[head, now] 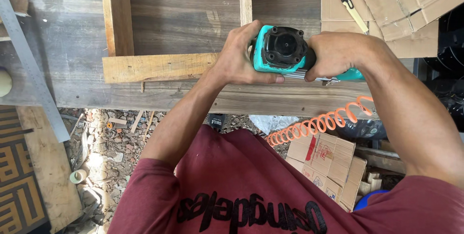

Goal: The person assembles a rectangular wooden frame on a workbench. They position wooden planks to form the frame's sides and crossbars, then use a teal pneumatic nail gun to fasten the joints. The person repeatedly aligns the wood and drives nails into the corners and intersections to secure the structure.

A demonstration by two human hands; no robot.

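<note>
your right hand (338,55) is wrapped tight round the grip of a teal and black air nailer (284,50), pressed onto a wooden frame (159,67). your left hand (241,57) lies curled w/ fingers together against the nailer's head and the frame. the frame rests on a weathered grey plank surface (72,45). an orange coiled hose (319,123) trails below. flattened cardboard (386,2) top right; rubble on the ground (116,152) underneath.

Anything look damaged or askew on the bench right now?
Yes: the horizontal frame board has a ragged, splintered lower edge. Both hands, left hand and right hand, grip the teal nail gun at its end.
</note>
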